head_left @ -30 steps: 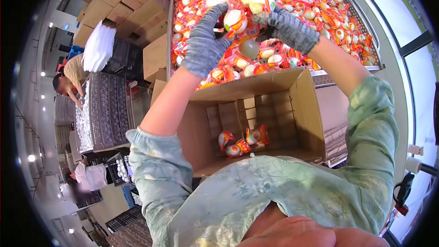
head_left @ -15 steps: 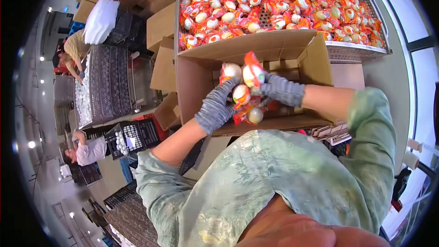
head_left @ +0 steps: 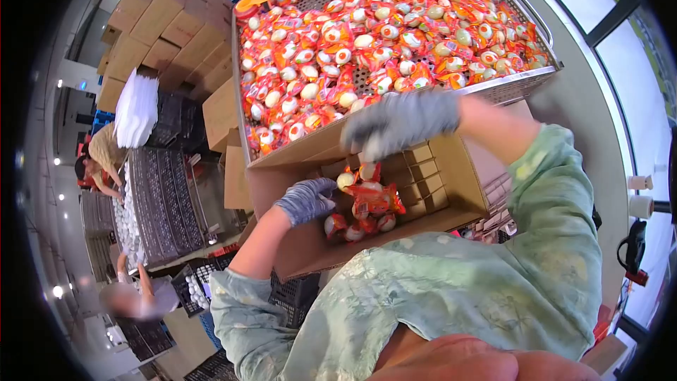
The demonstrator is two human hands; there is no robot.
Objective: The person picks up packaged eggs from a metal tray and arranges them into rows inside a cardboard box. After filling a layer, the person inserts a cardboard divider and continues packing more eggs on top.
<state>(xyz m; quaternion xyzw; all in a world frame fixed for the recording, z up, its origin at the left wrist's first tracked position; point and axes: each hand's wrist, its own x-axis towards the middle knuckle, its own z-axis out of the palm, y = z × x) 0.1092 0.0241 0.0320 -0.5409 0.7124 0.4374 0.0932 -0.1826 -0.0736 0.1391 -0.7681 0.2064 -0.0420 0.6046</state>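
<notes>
Both hands wear grey knit gloves. My left hand (head_left: 308,202) is inside the left part of an open cardboard box (head_left: 469,169), its fingers curled beside the packed eggs; whether it holds one is hidden. Several eggs in red and clear wrappers (head_left: 370,201) lie in the box, near its left and middle, over cardboard dividers (head_left: 427,176). My right hand (head_left: 402,123) is over the box's far edge, smeared by motion, with its fingers unclear. Just beyond it, a perforated metal tray (head_left: 504,88) holds a heap of red-wrapped eggs (head_left: 310,63).
Stacked cardboard boxes (head_left: 176,21) stand at the upper left, near a pile of white sheets (head_left: 137,109). Farther left, two people work by dark crates (head_left: 166,197) and white eggs. Flattened cardboard (head_left: 497,204) lies right of the box. Windows line the right side.
The wrapped eggs that were between both hands now lie in the box. My right hand has lifted toward the tray, and my left hand has moved left. The view has shifted and turned, showing more tray.
</notes>
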